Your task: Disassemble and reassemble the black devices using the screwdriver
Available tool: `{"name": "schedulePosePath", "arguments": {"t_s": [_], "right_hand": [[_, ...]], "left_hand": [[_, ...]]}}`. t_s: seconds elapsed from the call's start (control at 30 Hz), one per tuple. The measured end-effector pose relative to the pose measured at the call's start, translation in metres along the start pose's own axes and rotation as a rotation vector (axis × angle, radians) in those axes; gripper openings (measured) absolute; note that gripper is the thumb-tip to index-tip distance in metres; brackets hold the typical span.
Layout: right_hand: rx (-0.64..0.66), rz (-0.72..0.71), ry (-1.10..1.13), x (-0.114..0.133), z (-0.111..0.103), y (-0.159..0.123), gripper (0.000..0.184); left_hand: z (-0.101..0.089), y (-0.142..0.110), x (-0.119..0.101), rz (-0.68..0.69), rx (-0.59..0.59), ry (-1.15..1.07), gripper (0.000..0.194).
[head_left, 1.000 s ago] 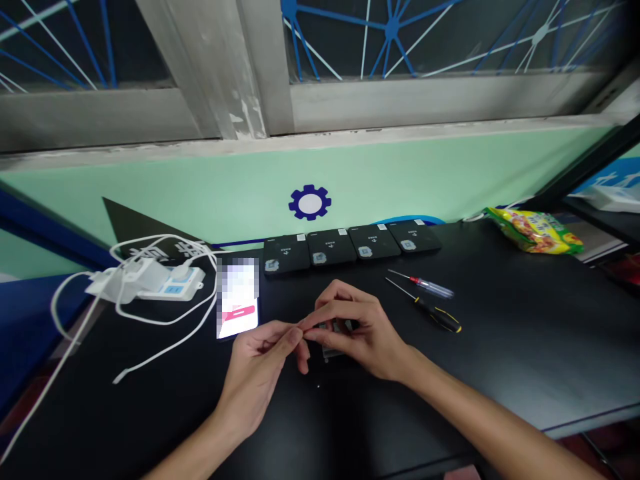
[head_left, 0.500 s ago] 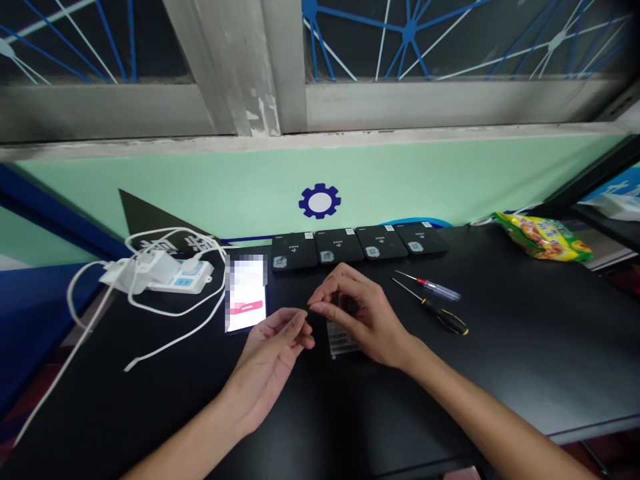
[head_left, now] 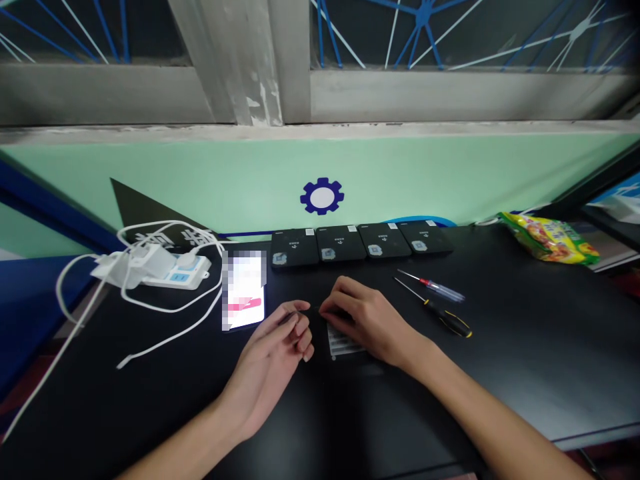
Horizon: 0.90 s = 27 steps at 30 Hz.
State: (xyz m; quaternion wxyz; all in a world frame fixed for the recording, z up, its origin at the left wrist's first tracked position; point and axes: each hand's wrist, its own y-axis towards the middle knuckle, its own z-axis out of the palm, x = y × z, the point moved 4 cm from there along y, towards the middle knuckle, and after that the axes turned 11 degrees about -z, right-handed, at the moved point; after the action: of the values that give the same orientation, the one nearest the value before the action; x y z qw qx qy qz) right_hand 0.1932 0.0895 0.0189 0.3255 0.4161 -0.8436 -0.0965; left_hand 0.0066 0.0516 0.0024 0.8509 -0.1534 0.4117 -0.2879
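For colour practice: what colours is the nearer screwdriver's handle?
The handle is black and yellow, seen best in the head view.

No lettering legible; wall (head_left: 225, 177) bears a gear emblem (head_left: 323, 197)

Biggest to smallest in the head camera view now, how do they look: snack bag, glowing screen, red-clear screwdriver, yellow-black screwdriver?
1. Glowing screen and snack bag: too alike to rank; the bag lies farther back.
2. Yellow-black screwdriver
3. Red-clear screwdriver
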Motion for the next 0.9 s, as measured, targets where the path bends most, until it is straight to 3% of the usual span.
{"name": "schedulePosePath", "arguments": {"t_s": [0.5,0.6,0.77,0.9], "right_hand": [[0.02,-0.013,0.137,-0.006,-0.006,-0.006,0.016],[-0.033,0.018,0.204,-0.005,-0.011,-0.005,0.016],[-0.223,0.096,0.546,0.007,-0.021,-0.002,0.016],[-0.235,0.069,0.666,0.019,-0.018,0.001,0.015]], "left_hand": [[-0.005,0.004,-0.003,0.044,-0.049,0.095,0.037],[-0.004,0.003,-0.005,0.034,-0.067,0.102,0.04],[0.001,0.001,-0.006,0.027,-0.074,0.156,0.044],[0.0,0.001,-0.005,0.032,-0.073,0.155,0.047]]}}
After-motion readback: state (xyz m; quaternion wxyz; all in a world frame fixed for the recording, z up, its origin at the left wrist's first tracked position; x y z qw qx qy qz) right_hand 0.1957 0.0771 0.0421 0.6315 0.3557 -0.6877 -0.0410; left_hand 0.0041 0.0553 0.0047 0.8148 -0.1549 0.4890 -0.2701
